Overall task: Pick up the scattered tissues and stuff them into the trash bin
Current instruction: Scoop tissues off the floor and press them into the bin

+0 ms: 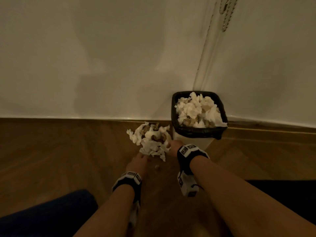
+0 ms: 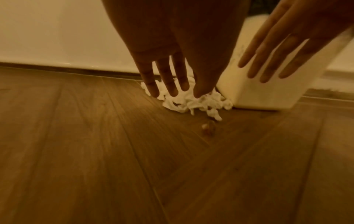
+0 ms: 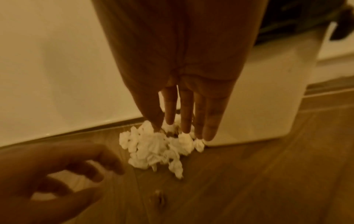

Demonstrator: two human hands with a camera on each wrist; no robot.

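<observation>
With trash bin [image 1: 199, 132] near full, both hands, left hand [image 1: 136, 162] and right hand [image 1: 174, 146], fingers spread, bracket tissue pile [image 1: 151, 139] beside bin. Step: gather. Next: scoop together, lift, stuff.

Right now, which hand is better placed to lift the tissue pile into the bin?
Right hand: its fingertips touch the tissue pile on the side nearest the trash bin. Left hand is farther from the bin.

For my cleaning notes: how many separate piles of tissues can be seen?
2. One pile of tissues lies on the floor beside the trash bin; the other heap fills the bin. More may be hidden underneath.
</observation>
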